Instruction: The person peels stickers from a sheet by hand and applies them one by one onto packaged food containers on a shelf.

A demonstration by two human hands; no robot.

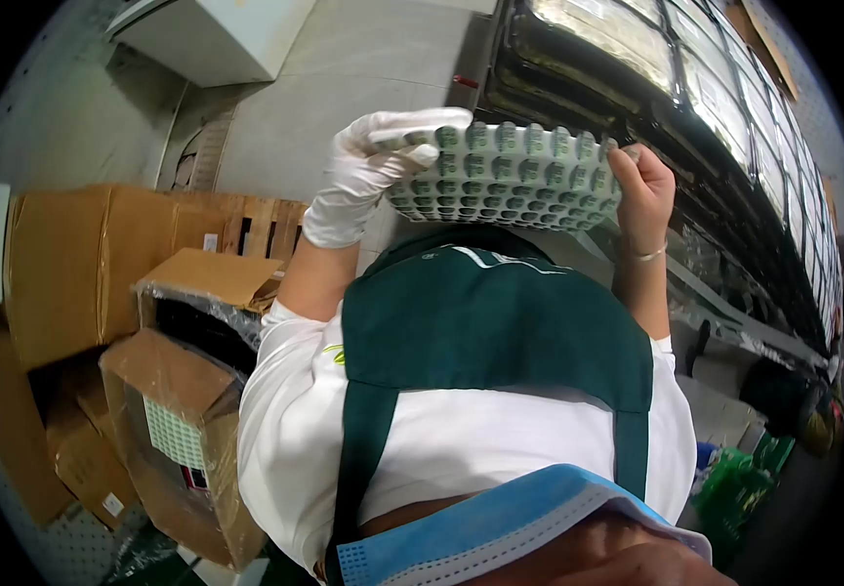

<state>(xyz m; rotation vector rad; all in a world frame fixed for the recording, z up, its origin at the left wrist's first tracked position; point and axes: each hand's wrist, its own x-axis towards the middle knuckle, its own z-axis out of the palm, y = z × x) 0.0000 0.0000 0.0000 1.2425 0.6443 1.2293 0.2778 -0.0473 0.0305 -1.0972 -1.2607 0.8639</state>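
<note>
A pale sheet covered in rows of round green labels (pixel 510 176) is held up in front of the green apron, one end in each hand. My left hand (pixel 388 156), in a white glove, grips its left end, with fingers along the top edge and the thumb over the front. Bare, with a band at the wrist, my right hand (pixel 644 186) pinches the upper right corner between thumb and fingers. The sheet bends slightly between them.
Stacked black trays with clear covers (pixel 715 98) run along the right. Cardboard boxes (pixel 61 273) and an open plastic-lined carton (pixel 207 303) stand at left, near a wooden pallet (pixel 258 223). A white cabinet (pixel 217 39) is at upper left; green bags (pixel 734 493) lie lower right.
</note>
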